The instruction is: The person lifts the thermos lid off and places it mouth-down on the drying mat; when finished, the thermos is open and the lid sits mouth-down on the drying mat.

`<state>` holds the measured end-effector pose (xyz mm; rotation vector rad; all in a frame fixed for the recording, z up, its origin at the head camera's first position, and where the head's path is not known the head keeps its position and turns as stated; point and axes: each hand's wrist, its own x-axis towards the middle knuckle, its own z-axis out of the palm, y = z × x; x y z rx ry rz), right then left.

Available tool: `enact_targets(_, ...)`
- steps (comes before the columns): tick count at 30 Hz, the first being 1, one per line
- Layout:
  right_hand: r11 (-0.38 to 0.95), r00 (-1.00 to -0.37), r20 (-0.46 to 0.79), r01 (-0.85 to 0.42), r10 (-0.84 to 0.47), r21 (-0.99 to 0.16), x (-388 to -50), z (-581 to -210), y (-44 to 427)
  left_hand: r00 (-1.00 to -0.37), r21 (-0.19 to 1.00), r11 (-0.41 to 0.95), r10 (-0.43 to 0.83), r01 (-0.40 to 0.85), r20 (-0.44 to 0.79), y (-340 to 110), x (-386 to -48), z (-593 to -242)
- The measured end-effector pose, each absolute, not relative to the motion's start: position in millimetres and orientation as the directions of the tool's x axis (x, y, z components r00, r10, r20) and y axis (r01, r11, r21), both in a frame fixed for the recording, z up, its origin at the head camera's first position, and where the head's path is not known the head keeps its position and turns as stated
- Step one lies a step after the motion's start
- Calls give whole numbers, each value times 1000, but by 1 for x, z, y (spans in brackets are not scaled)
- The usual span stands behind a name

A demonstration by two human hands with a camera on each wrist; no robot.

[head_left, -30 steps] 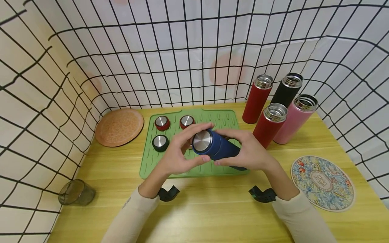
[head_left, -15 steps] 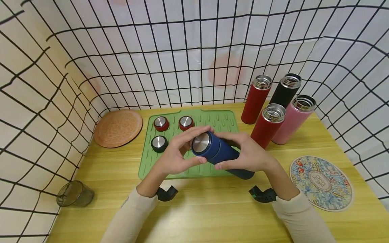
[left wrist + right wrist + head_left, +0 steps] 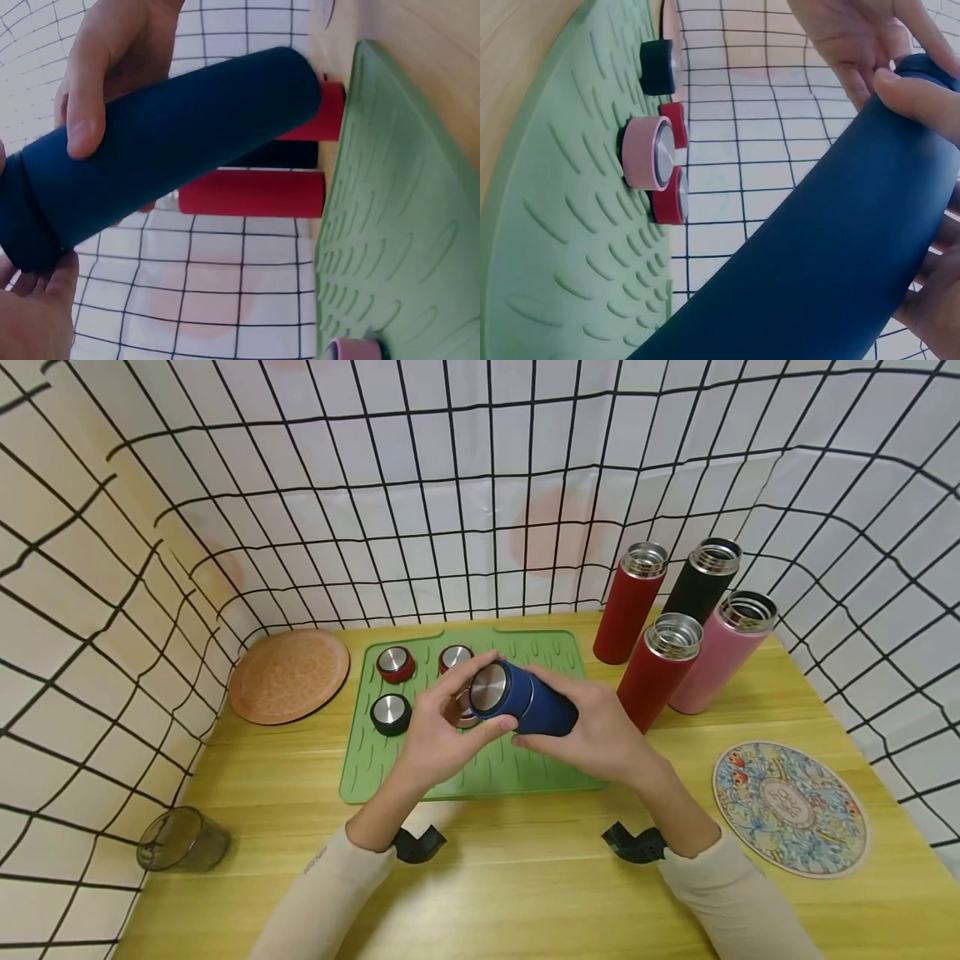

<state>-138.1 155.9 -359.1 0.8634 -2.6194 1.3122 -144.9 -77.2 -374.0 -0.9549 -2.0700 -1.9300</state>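
Observation:
Both hands hold a blue vacuum flask (image 3: 551,708) tilted in the air above the green drying mat (image 3: 356,760). Fingers and thumb of my left hand (image 3: 441,735) grip its blue lid (image 3: 489,687), which has a steel top and sits on the neck. Around the body, just below the lid, curls my right hand (image 3: 603,731). In the head view that hand hides part of the flask's lower end; the left wrist view shows its rounded base. A pink lid (image 3: 646,152) stands on the mat, mostly hidden behind my left hand in the head view.
Two red lids (image 3: 395,665) and a black lid (image 3: 391,714) stand on the mat. At right are lidless flasks: two red (image 3: 632,610), one black (image 3: 699,589), one pink (image 3: 723,652). A glass (image 3: 183,839), an orange round mat (image 3: 290,677) and a patterned round mat (image 3: 790,810) lie around.
The flask's base first swings down and toward me, then back up and away behind the right hand. Both hands rise slightly, keeping hold of lid and body.

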Motion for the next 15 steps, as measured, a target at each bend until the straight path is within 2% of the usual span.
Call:
enact_targets(3,482,-839,340,-528,-425,-700,-138,-360,153,-810,857,-45,305,514,501,-75,-145,-377)
enact_targets(7,471,-836,344,-530,-426,-705,-137,-358,154,-808,863,-73,320,500,495,-76,-145,-377)
enact_targets(10,450,-837,336,-523,-432,-724,-136,-356,158,-767,843,-119,363,525,529,-78,-146,-376)
enact_targets(15,383,-828,296,-499,-476,-777,-134,-352,168,-663,788,-203,443,581,603,-82,-149,-371)
